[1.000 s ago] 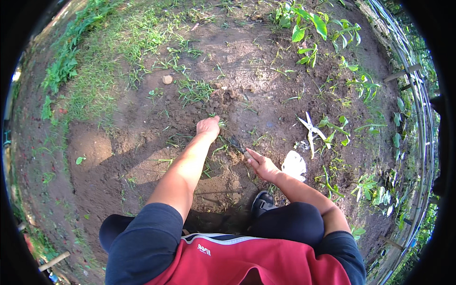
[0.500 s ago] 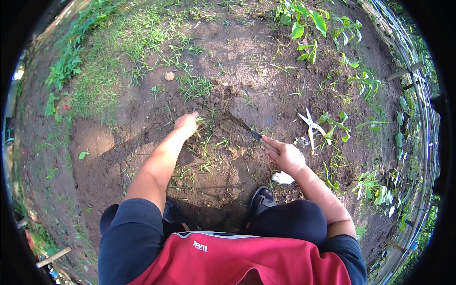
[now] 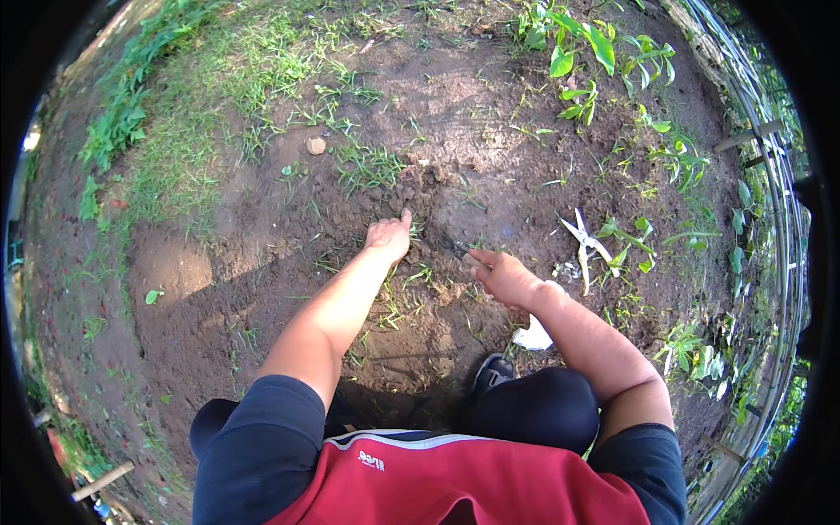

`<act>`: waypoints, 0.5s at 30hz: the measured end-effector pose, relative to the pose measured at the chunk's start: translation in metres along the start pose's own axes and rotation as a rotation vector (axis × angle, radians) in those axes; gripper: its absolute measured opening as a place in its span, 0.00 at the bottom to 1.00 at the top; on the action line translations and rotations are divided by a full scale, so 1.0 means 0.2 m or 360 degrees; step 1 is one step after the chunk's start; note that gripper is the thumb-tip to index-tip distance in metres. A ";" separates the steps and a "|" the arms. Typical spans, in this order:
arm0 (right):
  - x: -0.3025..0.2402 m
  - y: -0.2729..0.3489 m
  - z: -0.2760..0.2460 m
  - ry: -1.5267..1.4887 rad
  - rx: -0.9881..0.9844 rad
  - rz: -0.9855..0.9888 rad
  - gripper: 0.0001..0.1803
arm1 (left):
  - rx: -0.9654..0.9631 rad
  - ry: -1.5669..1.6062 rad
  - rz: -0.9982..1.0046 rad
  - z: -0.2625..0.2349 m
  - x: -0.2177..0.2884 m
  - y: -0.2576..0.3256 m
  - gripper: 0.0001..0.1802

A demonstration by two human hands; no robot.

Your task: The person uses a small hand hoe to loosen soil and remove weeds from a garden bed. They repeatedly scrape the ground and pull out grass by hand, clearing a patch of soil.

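I squat over bare brown soil with scattered weeds. My left hand [image 3: 389, 236] lies palm down on loose clods [image 3: 418, 179] beside small grass tufts, thumb sticking out and fingers bent into the dirt; whether they grip anything is hidden. My right hand [image 3: 503, 276] is closed around a small dark-bladed hand tool [image 3: 464, 255], its tip on the soil just right of my left hand. White-handled garden shears [image 3: 582, 241] lie open on the ground to the right of my right hand.
A white scrap [image 3: 532, 337] lies by my right forearm, and my dark shoe [image 3: 492, 372] is below it. A small stone [image 3: 316, 145] sits far left of the clods. Leafy plants [image 3: 577, 52] and a wire fence [image 3: 770, 201] line the right side; grass [image 3: 192, 105] covers the upper left.
My left hand swung left, then came back right to the clods. My right hand with the tool shifted up and right, then slightly back toward the left hand.
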State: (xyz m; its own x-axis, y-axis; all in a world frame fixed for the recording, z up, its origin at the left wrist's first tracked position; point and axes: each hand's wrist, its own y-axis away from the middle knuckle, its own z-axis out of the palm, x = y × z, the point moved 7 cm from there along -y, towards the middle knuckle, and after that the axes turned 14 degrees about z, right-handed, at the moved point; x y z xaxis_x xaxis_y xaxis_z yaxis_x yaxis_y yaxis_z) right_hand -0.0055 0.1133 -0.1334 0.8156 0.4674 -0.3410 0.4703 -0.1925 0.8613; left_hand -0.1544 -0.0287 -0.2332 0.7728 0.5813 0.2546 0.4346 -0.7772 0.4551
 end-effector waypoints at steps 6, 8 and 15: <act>0.03 -0.04 0.04 -0.0139 0.0007 0.0077 0.26 | 0.0112 0.0053 -0.0220 0.02 -0.04 -0.08 0.13; 0.10 -0.07 0.08 -0.0290 -0.0047 0.0085 0.26 | 0.0059 0.0149 -0.0270 0.00 -0.06 -0.11 0.14; 0.36 -0.26 0.21 -0.0665 -0.0079 -0.0243 0.24 | 0.0024 0.0437 -0.0506 -0.05 -0.07 -0.10 0.18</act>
State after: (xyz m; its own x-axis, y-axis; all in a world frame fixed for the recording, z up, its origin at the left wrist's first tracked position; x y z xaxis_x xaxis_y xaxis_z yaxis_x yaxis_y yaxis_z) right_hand 0.0434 0.1209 -0.2179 0.8092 0.0964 -0.5796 0.5873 -0.1017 0.8030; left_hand -0.1791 -0.0199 -0.2373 0.4480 0.8339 0.3223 0.6399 -0.5508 0.5359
